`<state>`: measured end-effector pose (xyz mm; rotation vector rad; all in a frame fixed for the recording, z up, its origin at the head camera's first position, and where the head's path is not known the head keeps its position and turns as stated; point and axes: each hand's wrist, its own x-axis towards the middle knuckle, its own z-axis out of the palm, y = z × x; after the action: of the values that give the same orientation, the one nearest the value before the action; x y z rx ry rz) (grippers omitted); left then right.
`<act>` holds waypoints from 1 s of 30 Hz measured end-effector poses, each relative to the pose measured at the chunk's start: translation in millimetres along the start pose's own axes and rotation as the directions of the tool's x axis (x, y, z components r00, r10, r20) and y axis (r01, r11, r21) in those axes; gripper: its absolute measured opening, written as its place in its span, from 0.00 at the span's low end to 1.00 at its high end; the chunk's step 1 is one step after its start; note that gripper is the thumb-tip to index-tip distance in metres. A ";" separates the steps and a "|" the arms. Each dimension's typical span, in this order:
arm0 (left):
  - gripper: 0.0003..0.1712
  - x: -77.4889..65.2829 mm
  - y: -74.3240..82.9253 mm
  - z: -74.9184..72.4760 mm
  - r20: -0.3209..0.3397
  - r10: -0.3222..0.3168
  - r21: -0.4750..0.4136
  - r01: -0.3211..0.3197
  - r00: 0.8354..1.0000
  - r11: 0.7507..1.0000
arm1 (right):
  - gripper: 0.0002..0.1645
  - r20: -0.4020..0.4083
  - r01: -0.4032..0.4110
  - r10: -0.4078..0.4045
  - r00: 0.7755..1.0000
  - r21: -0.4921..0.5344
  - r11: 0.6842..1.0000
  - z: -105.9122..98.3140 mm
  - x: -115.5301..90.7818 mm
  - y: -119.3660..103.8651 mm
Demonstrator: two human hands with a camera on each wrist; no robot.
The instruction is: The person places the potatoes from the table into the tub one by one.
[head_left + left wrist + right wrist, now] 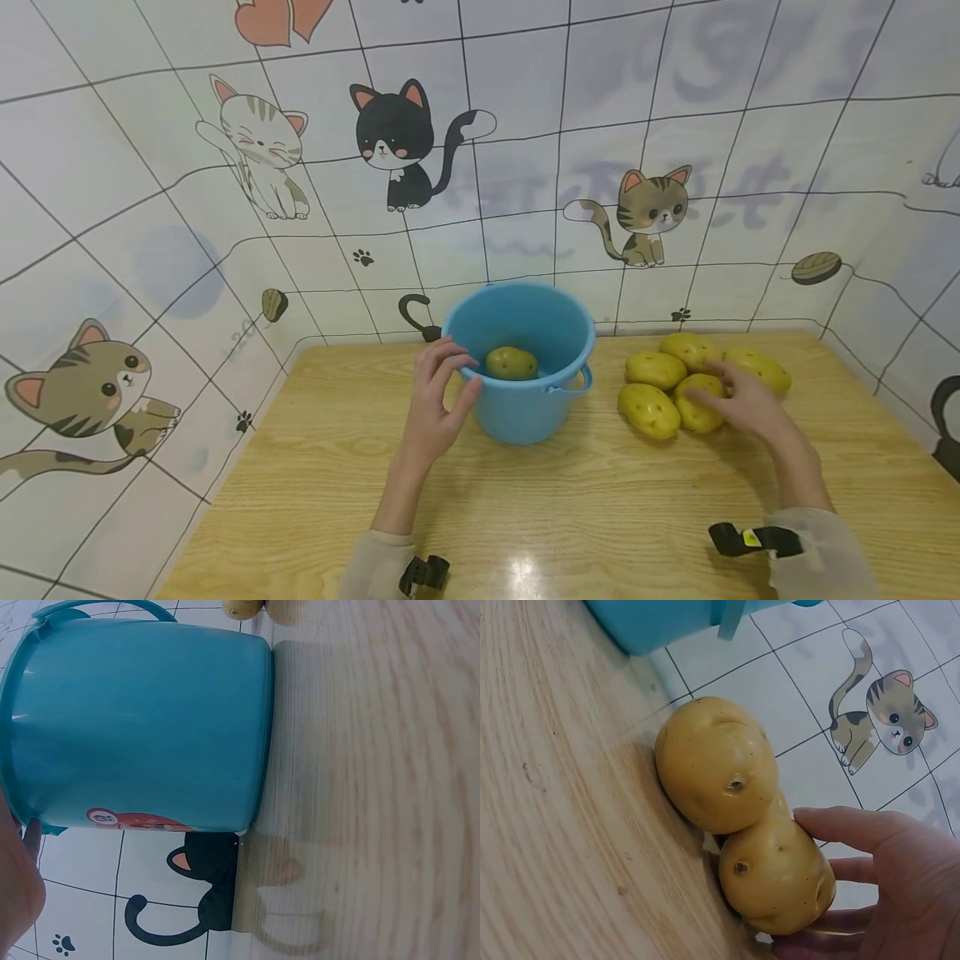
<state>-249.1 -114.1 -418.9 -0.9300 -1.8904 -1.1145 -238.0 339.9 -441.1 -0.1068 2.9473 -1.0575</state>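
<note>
A light-blue bucket [522, 412] stands upright on the table, with one yellow potato [512, 363] visible inside it. My left hand [438, 396] holds the bucket's left rim, fingertips over the edge and thumb at the front. To the right of the bucket several potatoes [649, 411] lie in a cluster. My right hand [750, 400] is at the nearer right one, the potato [776, 877], with thumb and fingers on opposite sides of it. That potato rests among the others, against a larger potato [716, 765]. Some right fingers are partly hidden behind it.
The wooden table [420, 533] meets a tiled-pattern wall [517, 208] with cartoon cats close behind the bucket. Side walls flank the table left and right. The bucket's handle [576, 385] hangs on its right side, facing the potatoes.
</note>
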 end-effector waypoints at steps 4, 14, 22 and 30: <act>0.19 -0.6 -1.2 -0.2 -0.003 0.006 0.000 -0.006 1.000 1.000 | 0.52 0.031 -0.032 0.033 0.999 -0.030 0.999 2.1 -0.4 -2.3; 0.17 -0.4 -1.5 -0.1 -0.006 -0.006 0.002 0.006 1.000 1.000 | 0.59 0.051 -0.111 0.113 0.992 -0.032 0.993 1.9 -0.9 -4.9; 0.20 0.7 0.2 0.4 -0.003 -0.018 0.003 0.018 1.000 1.000 | 0.61 0.028 -0.138 0.138 0.990 0.009 0.990 1.5 -1.9 -3.1; 0.15 0.6 0.0 0.1 0.004 -0.017 0.008 0.017 1.000 1.000 | 0.60 -0.027 -0.133 0.135 0.991 0.069 0.989 -0.1 1.1 -2.6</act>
<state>-249.3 -113.9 -418.4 -0.9139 -1.9082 -1.1147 -238.9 337.9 -439.3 0.1076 2.8937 -1.1473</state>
